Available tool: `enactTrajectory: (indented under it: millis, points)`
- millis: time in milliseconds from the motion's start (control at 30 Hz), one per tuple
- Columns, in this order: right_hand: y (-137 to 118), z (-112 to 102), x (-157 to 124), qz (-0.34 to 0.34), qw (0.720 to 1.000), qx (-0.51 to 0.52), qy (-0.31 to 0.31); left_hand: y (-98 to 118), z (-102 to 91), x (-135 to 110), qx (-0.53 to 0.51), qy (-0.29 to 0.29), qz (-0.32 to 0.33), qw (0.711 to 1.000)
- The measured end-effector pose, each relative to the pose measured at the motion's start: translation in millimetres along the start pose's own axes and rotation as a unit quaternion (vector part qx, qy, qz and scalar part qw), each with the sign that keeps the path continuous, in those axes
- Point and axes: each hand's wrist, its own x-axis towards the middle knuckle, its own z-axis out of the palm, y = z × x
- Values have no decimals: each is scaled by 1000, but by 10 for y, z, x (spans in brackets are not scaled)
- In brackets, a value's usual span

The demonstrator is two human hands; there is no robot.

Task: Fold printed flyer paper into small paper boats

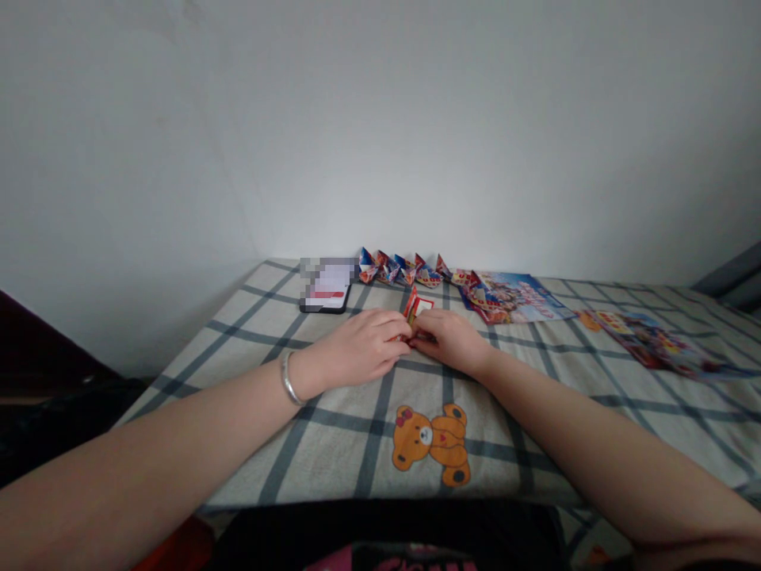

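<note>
Together; hands [373,345] on folded paper [424,304]

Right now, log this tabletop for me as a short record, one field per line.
Left hand: left hand, fingers on the small folded paper
Right hand: right hand, fingers on the same paper, opposite side
Wrist: silver bracelet, left arm
Far edge: folded printed pieces in a row near the wall
Left of row: phone, screen lit, partly pixelated
Right side: two flat printed sheets
Surface: checked tablecloth with orange bear print
</note>
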Motion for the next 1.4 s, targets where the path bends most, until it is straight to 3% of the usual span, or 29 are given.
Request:
enactTrajectory:
  millis: [433, 600, 767, 1067, 1400]
  points:
    - [-56, -32, 4, 1, 1000, -26, 1, -21, -49, -1, -23, -10, 17, 1000]
    - [-66, -26, -34, -34, 999, -23, 30, 17, -49, 15, -15, -14, 8, 1000]
    - [-46, 3, -67, -11, 997, -21, 68, 29, -44, 15, -9, -12, 3, 1000]
    - [-38, 64, -65, 51, 998, -32, -26, 10, -5, 6, 3, -26, 4, 1000]
    - [-94, 60, -36, 125, 989, -9, -77, 27, -3, 32, 0, -24, -5, 1000]
